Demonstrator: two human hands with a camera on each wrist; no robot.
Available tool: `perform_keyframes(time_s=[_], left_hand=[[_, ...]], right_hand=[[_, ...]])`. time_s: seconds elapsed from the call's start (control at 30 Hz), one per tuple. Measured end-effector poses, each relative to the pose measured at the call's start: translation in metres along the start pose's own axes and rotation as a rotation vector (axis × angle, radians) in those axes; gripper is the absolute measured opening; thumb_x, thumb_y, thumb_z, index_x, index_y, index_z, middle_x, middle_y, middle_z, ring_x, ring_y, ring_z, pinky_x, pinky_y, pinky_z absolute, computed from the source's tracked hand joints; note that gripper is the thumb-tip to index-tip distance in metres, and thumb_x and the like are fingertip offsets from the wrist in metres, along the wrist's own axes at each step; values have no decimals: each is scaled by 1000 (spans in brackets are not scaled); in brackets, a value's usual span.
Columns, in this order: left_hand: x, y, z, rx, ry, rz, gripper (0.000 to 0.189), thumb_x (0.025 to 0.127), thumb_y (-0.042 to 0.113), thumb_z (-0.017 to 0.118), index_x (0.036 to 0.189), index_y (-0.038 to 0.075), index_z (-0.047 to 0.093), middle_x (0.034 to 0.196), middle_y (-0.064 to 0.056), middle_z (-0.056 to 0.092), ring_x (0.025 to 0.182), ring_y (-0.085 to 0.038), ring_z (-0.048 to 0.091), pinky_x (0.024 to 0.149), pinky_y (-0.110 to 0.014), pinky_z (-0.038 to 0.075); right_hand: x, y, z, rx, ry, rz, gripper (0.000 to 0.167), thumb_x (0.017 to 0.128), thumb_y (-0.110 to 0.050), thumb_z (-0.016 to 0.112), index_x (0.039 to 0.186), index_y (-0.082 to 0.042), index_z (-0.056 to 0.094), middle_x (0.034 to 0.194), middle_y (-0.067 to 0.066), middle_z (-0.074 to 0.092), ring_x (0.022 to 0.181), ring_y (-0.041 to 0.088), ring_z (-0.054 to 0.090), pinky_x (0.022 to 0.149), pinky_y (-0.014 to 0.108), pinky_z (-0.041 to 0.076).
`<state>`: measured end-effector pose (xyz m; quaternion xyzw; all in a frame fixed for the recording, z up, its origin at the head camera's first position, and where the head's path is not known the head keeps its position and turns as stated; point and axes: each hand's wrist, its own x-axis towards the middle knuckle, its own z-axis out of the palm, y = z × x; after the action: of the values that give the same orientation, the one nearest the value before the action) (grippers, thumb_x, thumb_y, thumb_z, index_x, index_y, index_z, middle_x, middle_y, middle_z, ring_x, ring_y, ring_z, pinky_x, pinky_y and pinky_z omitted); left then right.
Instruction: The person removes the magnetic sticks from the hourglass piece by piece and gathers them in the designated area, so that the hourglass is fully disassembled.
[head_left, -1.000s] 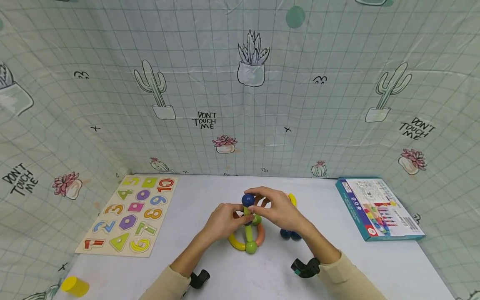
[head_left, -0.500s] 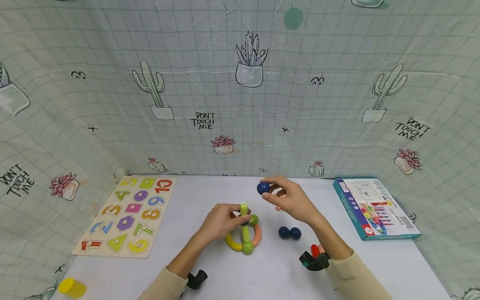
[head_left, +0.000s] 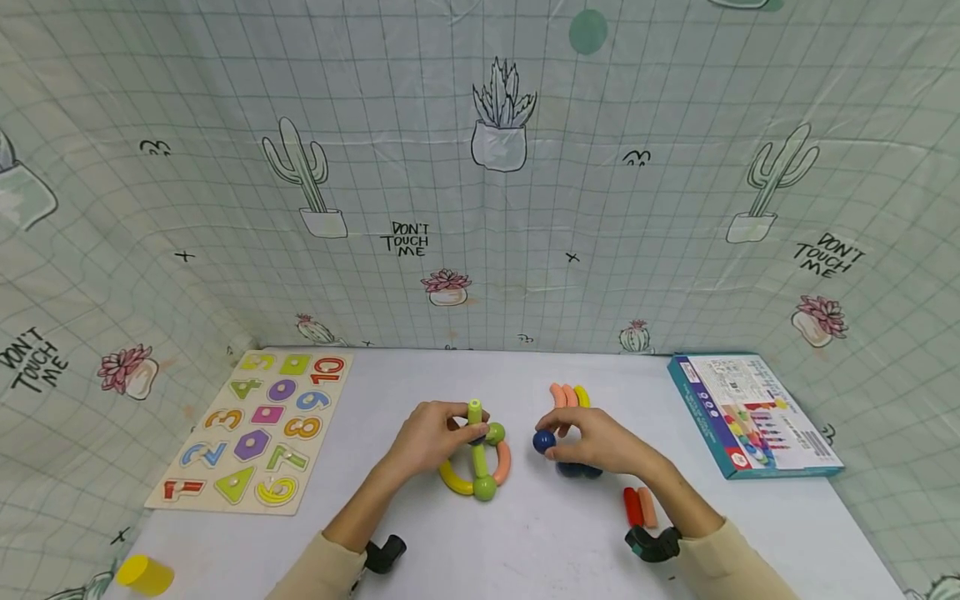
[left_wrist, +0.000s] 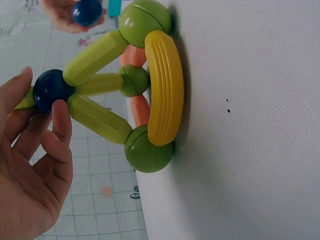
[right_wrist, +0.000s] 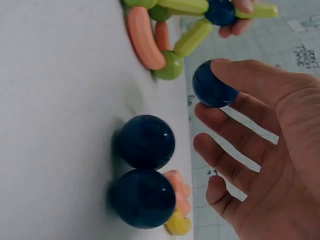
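Four blue balls [right_wrist: 205,89], three green balls [left_wrist: 145,22], four light-green rods [left_wrist: 99,118], two yellow arcs [left_wrist: 167,90], one number board [head_left: 247,417], one box [head_left: 757,417]

The counter [head_left: 525,542] is softly lit to its far edge; highlights are caught on the blue balls [right_wrist: 145,197], faint shadows are cast, and the backdrop [left_wrist: 95,215] is softened in wrist views.
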<state>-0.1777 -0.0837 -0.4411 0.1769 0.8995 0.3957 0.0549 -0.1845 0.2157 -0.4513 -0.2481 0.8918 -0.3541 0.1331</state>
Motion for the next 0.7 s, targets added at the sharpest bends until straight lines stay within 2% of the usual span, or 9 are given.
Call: perform_keyframes(time_s=[0.2,0.7], left_hand=[[-1,2,-1,-12,-3,-2,21,93,39,72,108,26,79,102,8,73,77,-11,57,56,-24,47],[-1,2,-1,-19,0,0,21,93,39,72,108,26,79,106,6,74,78,-10,58,56,-25,47]], right_hand=[[0,7,9,-53,-56,-15,35,87,-28,79,120,-16,71,114,-6,68,101,17,61,85,39,53],[0,12,15,-58,-112,-2,35,87,-16,79,121,-13,72,118,-3,68,106,17,61,91,42,52]])
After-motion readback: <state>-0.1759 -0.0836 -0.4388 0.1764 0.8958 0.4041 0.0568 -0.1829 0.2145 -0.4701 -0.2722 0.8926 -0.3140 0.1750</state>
